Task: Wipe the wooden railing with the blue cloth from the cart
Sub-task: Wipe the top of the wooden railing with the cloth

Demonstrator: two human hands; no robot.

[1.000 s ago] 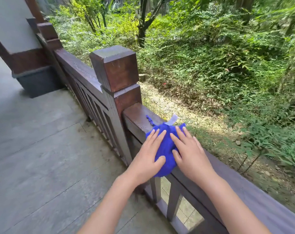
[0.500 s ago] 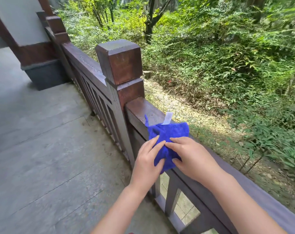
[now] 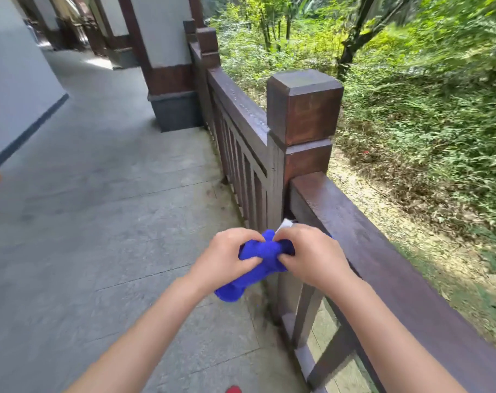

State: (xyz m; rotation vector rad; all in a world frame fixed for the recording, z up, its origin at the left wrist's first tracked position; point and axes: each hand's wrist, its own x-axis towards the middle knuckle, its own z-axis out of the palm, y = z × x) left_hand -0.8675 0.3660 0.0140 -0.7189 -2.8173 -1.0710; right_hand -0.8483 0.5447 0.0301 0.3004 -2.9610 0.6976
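bright daylight falls from the right, sun patching the leaf-strewn dirt ground (image 3: 394, 211) while the grey stone-slab walkway (image 3: 105, 222) lies in soft shade; motion blur smears the green foliage (image 3: 439, 80), and wide-angle distortion bends the edges.

One head cam, wide-angle, looked fwd and down along the wooden railing (image 3: 383, 239); both forearms entered from bottom edge, hands close, mid-frame.

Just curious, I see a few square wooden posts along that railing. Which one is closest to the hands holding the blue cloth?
The big post with the blocky cap, just beyond the blue cloth. The other posts stand far down the railing beside the pillar.
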